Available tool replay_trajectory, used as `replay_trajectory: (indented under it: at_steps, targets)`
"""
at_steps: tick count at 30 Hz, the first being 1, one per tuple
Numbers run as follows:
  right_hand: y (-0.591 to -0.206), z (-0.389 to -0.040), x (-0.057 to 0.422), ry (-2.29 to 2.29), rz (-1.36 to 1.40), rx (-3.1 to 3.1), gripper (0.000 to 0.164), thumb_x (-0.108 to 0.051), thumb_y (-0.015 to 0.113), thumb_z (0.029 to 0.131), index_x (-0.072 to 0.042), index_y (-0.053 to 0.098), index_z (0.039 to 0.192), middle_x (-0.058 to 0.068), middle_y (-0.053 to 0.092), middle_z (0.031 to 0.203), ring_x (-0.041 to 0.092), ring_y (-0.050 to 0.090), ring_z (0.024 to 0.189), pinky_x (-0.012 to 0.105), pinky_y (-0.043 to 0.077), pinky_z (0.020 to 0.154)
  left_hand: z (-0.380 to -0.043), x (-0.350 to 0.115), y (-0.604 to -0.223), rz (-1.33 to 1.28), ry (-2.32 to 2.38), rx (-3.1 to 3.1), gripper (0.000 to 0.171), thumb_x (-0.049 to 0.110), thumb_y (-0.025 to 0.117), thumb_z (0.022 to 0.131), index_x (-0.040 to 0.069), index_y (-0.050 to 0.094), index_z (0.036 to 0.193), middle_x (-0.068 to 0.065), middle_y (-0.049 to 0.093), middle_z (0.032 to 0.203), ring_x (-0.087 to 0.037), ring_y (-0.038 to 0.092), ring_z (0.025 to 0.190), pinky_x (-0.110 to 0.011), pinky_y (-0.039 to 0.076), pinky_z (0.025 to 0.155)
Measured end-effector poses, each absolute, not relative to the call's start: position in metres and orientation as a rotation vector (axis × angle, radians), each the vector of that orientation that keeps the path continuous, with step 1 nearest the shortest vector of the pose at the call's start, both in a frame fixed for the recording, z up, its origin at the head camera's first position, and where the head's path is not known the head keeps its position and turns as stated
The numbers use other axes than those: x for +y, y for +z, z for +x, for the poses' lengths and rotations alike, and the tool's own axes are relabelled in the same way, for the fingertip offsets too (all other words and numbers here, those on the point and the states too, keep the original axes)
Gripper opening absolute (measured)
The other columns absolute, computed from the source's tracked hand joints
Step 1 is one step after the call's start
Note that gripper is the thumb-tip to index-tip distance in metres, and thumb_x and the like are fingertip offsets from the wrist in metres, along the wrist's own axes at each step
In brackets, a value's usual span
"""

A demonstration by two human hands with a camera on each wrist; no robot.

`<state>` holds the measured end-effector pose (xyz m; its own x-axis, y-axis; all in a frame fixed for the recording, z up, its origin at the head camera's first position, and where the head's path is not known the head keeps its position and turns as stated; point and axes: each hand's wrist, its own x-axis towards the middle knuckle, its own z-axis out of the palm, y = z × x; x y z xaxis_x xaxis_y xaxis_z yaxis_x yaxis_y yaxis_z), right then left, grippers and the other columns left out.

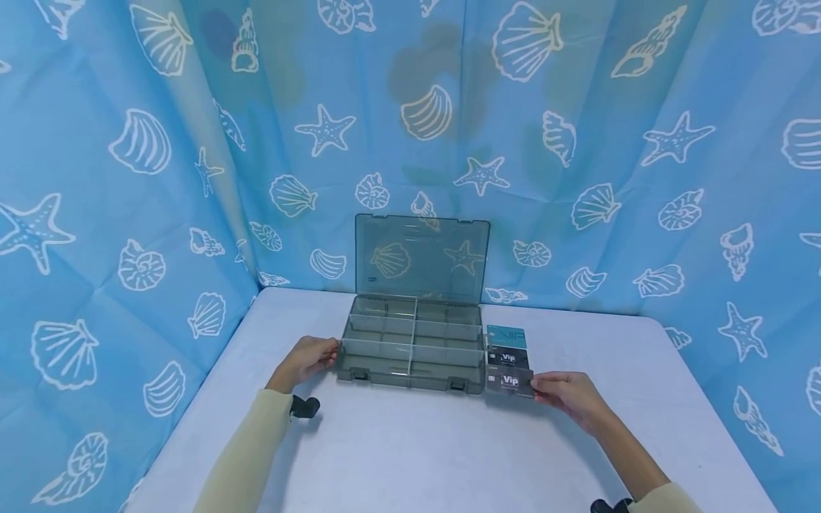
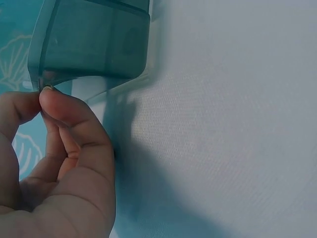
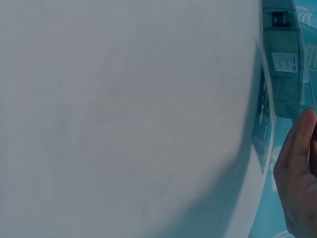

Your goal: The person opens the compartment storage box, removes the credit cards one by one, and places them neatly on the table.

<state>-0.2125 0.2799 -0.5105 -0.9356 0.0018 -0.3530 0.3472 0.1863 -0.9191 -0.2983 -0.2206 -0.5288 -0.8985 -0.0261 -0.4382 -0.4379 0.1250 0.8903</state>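
A grey translucent compartment box (image 1: 410, 381) stands on the white table with its lid (image 1: 422, 256) raised against the curtain. At the box's left side, my left hand (image 1: 314, 356) pinches its edge; the left wrist view shows thumb and fingertip meeting at a corner of the box (image 2: 94, 42). Right of the box, my right hand (image 1: 571, 399) pinches a dark grey "Vip" card (image 1: 509, 380) by its right edge. Beyond it are a black "Vip" card (image 1: 507, 357) and a teal card (image 1: 506, 335). In the right wrist view, my right hand (image 3: 299, 173) is partly cut off.
Clear dividers (image 1: 412, 335) split the box into several compartments. Two latches, such as the left latch (image 1: 360, 374), sit on its front. A blue curtain (image 1: 385, 142) with shell prints hangs behind the white table (image 1: 410, 456) and along its sides.
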Motion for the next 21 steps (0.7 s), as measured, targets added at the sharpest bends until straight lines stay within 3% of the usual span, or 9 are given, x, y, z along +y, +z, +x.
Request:
replay_trajectory:
  at_steps: [13,21]
  targets:
    - [-0.535,-0.203,0.289,-1.755,0.51,2.147,0.038,-0.01,0.074,0.084,0.01,0.063,0.114,0.015,0.067,0.1,0.023,0.07,0.08,0.033,0.057,0.076,-0.301,-0.223,-0.53,-0.516,1.83,2.069,0.031,0.017,0.058,0.094,-0.004,0.058,0.116,-0.008,0.058,0.094,-0.014,0.058,0.079,-0.023,0.052,0.072]
    - [-0.536,-0.206,0.291,-1.627,0.443,2.241,0.033,-0.01,0.074,0.083,0.01,0.066,0.108,0.014,0.068,0.092,0.022,0.07,0.075,0.034,0.058,0.072,-0.301,-0.222,-0.529,-0.5,1.841,2.07,0.032,0.017,0.057,0.095,-0.006,0.057,0.118,-0.008,0.058,0.094,-0.013,0.057,0.078,-0.023,0.052,0.072]
